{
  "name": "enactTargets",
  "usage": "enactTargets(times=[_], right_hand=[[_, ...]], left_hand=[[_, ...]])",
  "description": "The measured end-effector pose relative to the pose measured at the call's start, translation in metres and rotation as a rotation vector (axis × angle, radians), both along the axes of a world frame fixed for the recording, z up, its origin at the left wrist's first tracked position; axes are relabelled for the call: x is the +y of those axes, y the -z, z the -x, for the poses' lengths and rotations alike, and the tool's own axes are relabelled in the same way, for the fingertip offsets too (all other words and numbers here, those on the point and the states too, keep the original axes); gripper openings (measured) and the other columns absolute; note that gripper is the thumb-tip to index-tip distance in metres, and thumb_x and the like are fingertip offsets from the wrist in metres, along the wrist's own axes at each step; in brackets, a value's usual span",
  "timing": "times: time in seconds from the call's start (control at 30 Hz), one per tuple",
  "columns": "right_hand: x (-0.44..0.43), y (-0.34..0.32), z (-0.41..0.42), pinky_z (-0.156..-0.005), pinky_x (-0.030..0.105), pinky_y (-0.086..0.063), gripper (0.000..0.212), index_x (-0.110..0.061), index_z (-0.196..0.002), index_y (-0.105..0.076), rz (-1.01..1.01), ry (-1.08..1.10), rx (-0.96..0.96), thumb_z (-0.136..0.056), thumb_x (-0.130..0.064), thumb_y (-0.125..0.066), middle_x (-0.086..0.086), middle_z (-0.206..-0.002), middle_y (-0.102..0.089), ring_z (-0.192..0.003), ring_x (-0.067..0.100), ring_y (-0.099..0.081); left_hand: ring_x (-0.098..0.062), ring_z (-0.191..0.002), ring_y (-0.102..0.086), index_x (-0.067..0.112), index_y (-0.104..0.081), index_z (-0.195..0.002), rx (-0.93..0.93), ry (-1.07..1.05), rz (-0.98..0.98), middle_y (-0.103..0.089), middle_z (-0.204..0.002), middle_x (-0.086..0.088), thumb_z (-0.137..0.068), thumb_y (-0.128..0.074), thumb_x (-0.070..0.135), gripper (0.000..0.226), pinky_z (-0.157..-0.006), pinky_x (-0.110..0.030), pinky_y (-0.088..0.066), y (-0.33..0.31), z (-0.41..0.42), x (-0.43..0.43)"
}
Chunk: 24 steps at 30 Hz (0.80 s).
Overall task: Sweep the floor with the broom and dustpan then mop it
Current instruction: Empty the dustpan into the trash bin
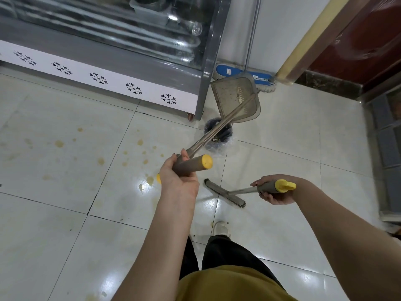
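Note:
My left hand (pixel 176 171) grips the grey, yellow-capped handle of the dustpan. Its long metal pole runs up and away to the grey dustpan (pixel 235 99), which is raised and tilted above a small bin (pixel 218 134) lined with a clear bag. My right hand (pixel 273 190) grips the grey, yellow-tipped handle of the broom. The broom head (pixel 224 193) hangs just over the tile in front of my feet. A mop (pixel 258 80) with a blue head and pale strands leans in the corner against the wall, its pole (pixel 252 33) running upward.
A glass-fronted display cooler (pixel 104 61) with a white snowflake panel stands along the back left. Yellow-brown stains (pixel 141 153) dot the glossy white tiles. A dark red door (pixel 358 40) with a cream frame is at the right. A grey cabinet (pixel 388 144) edges the far right.

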State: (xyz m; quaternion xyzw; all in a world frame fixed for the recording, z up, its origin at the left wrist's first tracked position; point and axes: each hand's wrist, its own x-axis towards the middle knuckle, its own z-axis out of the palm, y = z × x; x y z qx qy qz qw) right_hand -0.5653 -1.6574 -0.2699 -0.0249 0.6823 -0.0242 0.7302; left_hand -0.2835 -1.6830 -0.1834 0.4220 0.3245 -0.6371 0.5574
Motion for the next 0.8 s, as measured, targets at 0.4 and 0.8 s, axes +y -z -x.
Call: enactTargets(times=[0.4,0.8], right_hand=[[0.002,-0.004,0.004,-0.04,0.018,-0.047,0.052,-0.01,-0.105,-0.052,-0.006,0.005,-0.003,-0.059,-0.015,-0.077,0.008,-0.065,-0.054,-0.041,0.014,-0.052],[0.012,-0.002,0.018,-0.036,0.015,-0.044,0.005,-0.01,-0.085,-0.062,0.016,0.099,0.034,-0.082,-0.012,-0.065,0.01,-0.064,-0.054,-0.037,0.014,-0.051]], left_hand=[[-0.013,-0.042,-0.064,0.004,-0.051,-0.079,-0.063,0.058,0.003,-0.061,-0.077,-0.014,-0.09,-0.048,-0.001,0.012,-0.046,-0.016,-0.053,-0.003,0.007,-0.004],[-0.014,-0.05,-0.063,0.006,-0.047,-0.068,-0.275,0.245,0.156,-0.054,-0.076,-0.008,-0.088,-0.047,-0.004,0.022,-0.044,-0.016,-0.051,-0.04,0.03,-0.049]])
